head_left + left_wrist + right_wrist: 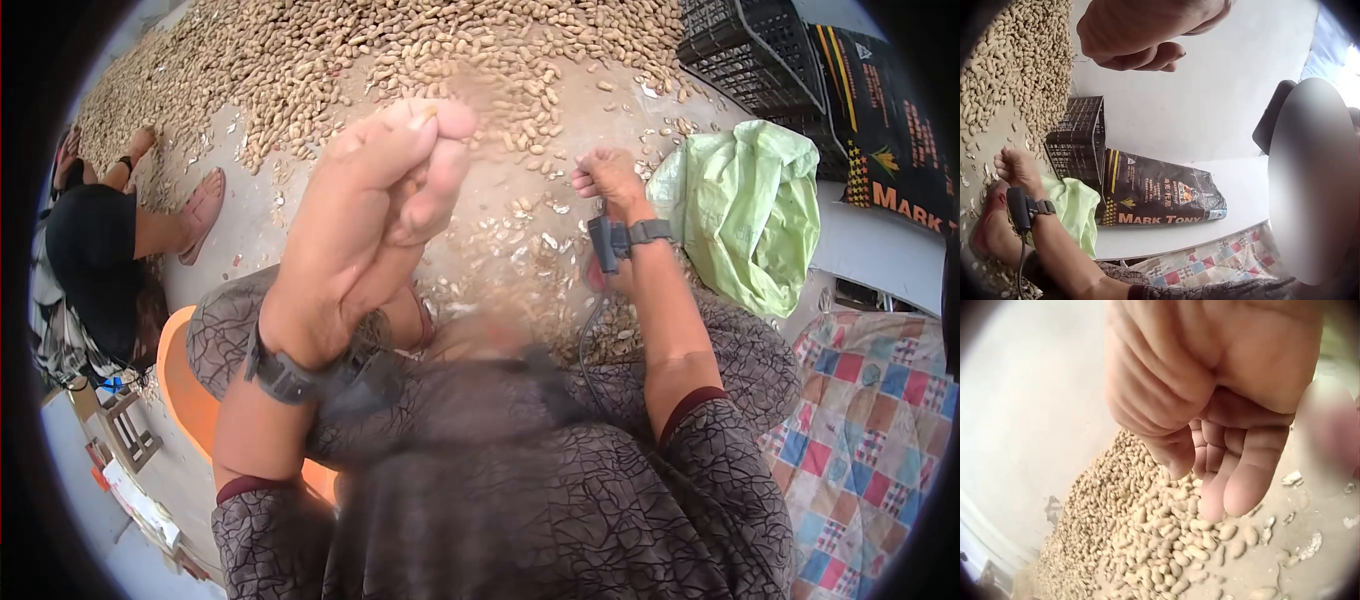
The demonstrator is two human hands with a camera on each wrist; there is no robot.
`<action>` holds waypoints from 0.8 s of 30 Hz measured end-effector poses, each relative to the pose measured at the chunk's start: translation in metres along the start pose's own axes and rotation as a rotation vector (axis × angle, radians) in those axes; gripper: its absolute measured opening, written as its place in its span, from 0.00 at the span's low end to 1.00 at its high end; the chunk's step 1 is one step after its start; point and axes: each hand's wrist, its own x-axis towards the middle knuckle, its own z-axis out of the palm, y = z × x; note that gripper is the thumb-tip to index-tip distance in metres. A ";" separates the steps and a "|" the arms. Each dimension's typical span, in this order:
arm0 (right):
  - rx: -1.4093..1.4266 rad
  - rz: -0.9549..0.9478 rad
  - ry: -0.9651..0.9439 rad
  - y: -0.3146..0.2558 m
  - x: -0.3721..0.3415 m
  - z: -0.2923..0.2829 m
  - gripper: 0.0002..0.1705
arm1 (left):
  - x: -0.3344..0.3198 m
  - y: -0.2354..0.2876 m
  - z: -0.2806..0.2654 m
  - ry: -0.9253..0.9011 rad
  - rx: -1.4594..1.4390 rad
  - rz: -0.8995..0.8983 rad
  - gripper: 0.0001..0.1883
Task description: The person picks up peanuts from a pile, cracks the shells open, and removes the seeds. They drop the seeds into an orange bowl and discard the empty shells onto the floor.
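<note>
Raised close to the head camera, the left hand (375,215) has its fingers curled and the thumb tip against a fingertip; whether anything small lies between them is unclear. The left wrist view shows that hand (1154,28) at the top, in front of a white wall. Lower and to the right, the right hand (610,178) hangs above the floor beside a green sack (755,210). In the right wrist view its fingers (1250,481) bend loosely over unshelled peanuts (1147,519), with nothing visible in them; part of the palm is hidden.
A large peanut heap (330,60) spreads along the top, with shell bits (500,260) nearer the person's feet. A black crate (760,70), dark printed bag (885,130) and patchwork cloth (860,440) lie at the right. Another person's sandalled foot (203,215) is at the left, near an orange basin (180,375).
</note>
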 end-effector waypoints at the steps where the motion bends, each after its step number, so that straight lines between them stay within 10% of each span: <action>1: -0.039 0.029 0.000 0.005 0.006 0.006 0.09 | 0.001 0.001 0.002 0.016 -0.002 0.013 0.10; 14: -0.680 -0.181 0.225 0.103 0.092 0.048 0.12 | 0.010 0.013 0.006 0.172 -0.053 -0.018 0.11; 24: -0.598 -0.090 0.105 0.112 0.109 0.042 0.10 | 0.019 0.017 0.015 0.282 0.006 -0.013 0.09</action>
